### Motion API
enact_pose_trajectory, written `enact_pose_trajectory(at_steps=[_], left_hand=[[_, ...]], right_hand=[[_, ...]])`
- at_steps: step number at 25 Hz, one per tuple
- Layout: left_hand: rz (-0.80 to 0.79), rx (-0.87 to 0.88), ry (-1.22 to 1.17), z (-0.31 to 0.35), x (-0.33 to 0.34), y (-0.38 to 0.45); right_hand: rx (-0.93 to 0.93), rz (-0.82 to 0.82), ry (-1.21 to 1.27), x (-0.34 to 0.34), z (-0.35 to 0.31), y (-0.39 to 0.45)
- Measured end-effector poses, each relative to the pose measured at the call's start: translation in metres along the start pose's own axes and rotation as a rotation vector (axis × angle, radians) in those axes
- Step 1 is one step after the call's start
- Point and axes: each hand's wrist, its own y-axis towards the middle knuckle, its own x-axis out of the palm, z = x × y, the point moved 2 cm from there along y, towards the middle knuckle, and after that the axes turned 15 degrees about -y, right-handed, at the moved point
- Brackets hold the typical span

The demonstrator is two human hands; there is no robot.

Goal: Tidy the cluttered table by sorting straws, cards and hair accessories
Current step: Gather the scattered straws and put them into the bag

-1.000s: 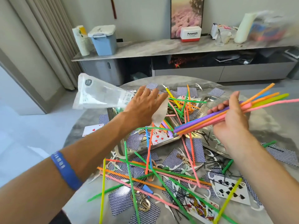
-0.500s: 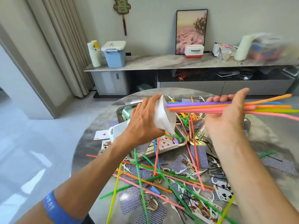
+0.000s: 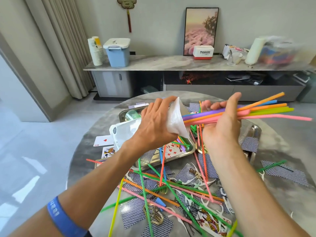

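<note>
My left hand (image 3: 156,123) grips the mouth of a clear plastic bag (image 3: 126,130) above the table. My right hand (image 3: 222,124) holds a bundle of coloured straws (image 3: 263,110), its near ends pushed into the bag's opening. Several more straws (image 3: 171,187) lie criss-crossed on the round marble table (image 3: 80,161), mixed with playing cards (image 3: 104,140), gold hair clips (image 3: 154,215), black hairpins (image 3: 196,211) and white floss picks. A steel tray (image 3: 191,148) under my hands holds cards and a few straws.
A second steel tray (image 3: 254,132) sits at the right of the table. Behind stands a long low cabinet (image 3: 171,63) with a blue bin (image 3: 118,52), paper cups (image 3: 96,51) and a white box (image 3: 203,52). The floor lies to the left.
The bag swung down from out at the left and is now bunched in my left hand. My right hand brought the straw bundle level and slid its ends into the bag's mouth.
</note>
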Motion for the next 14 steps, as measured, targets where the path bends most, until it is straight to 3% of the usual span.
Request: enact_pose_trajectory(at_steps=[2,6,8,10,12,14], left_hand=[[0.016,0.012,-0.005,0.003,0.001,0.002],[0.066,0.042,0.002,0.004,0.003,0.004],[0.079,0.033,0.008,0.001,0.002,0.006],[0.068,0.021,0.011,-0.002,0.001,0.007],[0.066,0.032,0.021,-0.004,0.001,0.007],[0.068,0.048,0.043,-0.006,0.002,0.008]], right_hand=[[-0.012,-0.072,-0.085,0.004,0.007,-0.004],[0.055,-0.320,-0.581,0.000,0.022,-0.018],[0.102,-0.431,-0.573,-0.008,0.026,-0.017],[0.047,-0.411,-0.542,-0.015,0.024,-0.015],[-0.041,-0.264,-0.536,-0.020,0.022,-0.013],[-0.064,-0.273,-0.626,-0.021,0.028,-0.015]])
